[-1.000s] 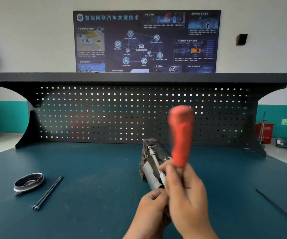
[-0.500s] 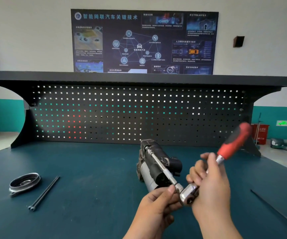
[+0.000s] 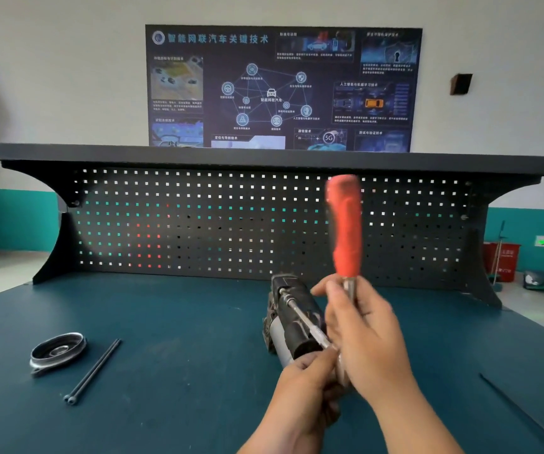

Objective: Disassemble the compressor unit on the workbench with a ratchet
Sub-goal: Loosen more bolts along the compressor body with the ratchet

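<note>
I see the compressor unit (image 3: 291,322) lying on its side on the dark teal worktop (image 3: 165,322), a little right of centre and in front of the pegboard (image 3: 198,224). Its dark end points away from me and its pale cylindrical body points toward the hands.

A slim metal extension bar (image 3: 300,314) runs along the top of the unit, from a fitting at the far end back toward me. The left hand (image 3: 306,385) is curled, thumb and fingertips pinching the near end of that bar, just beside the unit's body. The right hand (image 3: 368,335) is wrapped around the ratchet (image 3: 345,231), gripping the metal shank right below the red handle. The handle stands nearly upright and is smeared by motion blur. The ratchet's head is hidden behind the right hand, so I cannot tell how it sits on the bar.

Well off to the left on the worktop lies a round metal cover (image 3: 57,352), tilted slightly. Just beside it are two long dark bolts (image 3: 95,370), lying together at a diagonal. Another thin dark rod (image 3: 525,411) lies near the right edge. Above the bench's shelf (image 3: 264,157) a dark poster (image 3: 283,86) hangs on the wall.
</note>
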`<state>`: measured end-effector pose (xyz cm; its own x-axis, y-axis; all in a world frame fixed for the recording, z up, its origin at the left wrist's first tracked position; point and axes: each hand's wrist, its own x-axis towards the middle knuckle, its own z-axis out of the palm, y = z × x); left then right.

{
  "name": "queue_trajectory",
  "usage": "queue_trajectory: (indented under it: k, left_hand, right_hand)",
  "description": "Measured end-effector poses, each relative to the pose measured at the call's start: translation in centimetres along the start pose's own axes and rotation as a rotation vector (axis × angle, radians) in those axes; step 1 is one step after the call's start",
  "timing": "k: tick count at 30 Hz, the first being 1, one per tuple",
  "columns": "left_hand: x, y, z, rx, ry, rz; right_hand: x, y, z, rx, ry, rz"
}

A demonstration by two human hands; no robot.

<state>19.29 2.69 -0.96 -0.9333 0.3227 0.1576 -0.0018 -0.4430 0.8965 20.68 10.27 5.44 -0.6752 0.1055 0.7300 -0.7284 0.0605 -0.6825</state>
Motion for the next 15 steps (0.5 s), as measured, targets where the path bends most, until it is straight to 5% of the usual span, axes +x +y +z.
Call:
queue_trajectory:
  k: [8,11,15]
  left_hand:
    - [0.2,-0.6,0.3,-0.143,-0.027,-0.026]
    - [0.1,-1.2,0.6,-0.141,-0.012,-0.042]
    - [-0.2,-1.4,0.8,-0.152,0.074,-0.050]
  right_hand:
    - [-0.8,2.2,-1.4,0.774,0.689,0.397]
    - [-0.6,2.3,-1.6,0.630,0.597,0.318]
    - [-0.8,1.4,-0.9,0.253,0.207,0.065]
